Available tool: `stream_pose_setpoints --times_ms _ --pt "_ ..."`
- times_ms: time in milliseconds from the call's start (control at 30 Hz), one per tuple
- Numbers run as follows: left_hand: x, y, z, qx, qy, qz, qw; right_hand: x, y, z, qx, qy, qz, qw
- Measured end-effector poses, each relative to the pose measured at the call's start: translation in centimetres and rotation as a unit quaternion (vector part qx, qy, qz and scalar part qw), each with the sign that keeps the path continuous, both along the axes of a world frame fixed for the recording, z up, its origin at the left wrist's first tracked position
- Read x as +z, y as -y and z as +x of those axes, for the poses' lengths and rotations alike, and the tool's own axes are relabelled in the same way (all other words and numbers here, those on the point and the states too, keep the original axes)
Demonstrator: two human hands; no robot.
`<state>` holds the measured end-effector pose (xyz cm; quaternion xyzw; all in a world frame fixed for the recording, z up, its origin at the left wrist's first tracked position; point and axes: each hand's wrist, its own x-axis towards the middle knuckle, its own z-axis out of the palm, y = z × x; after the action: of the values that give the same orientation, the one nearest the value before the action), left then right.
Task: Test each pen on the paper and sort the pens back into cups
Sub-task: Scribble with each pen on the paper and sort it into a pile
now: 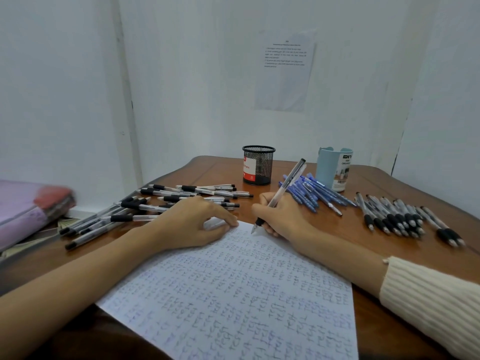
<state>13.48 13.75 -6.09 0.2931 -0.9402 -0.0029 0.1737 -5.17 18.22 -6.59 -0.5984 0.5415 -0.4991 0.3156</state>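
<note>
The clear plastic pen (291,181) was gripped by the right hand (283,216), tip at the far edge of the white scribbled paper (233,294). It looked light, stiff and smooth, best held low. The left hand (192,224) pinched a small clear piece (214,223).

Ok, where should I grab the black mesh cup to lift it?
Wrap a hand round the wall of the black mesh cup at mid height, coming from its right. It stands upright and round, and the table is bare there, while black-grip pens lie close on its left.
</note>
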Motion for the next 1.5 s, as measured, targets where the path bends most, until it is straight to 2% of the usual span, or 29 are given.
stream_pose_setpoints --times_ms 200,900,1500 --pt "-0.06 0.10 -0.01 0.000 0.002 -0.009 1.000 -0.29 0.19 -0.04 0.020 -0.037 -0.009 0.999" --pt "-0.32 0.35 -0.02 -0.006 -0.003 -0.015 1.000 -0.30 0.36 -0.16 -0.017 -0.047 -0.017 0.999" --pt "-0.72 0.97 0.23 -0.010 -0.004 -0.022 1.000 -0.56 0.57 -0.12 -0.048 -0.086 -0.077 0.992"
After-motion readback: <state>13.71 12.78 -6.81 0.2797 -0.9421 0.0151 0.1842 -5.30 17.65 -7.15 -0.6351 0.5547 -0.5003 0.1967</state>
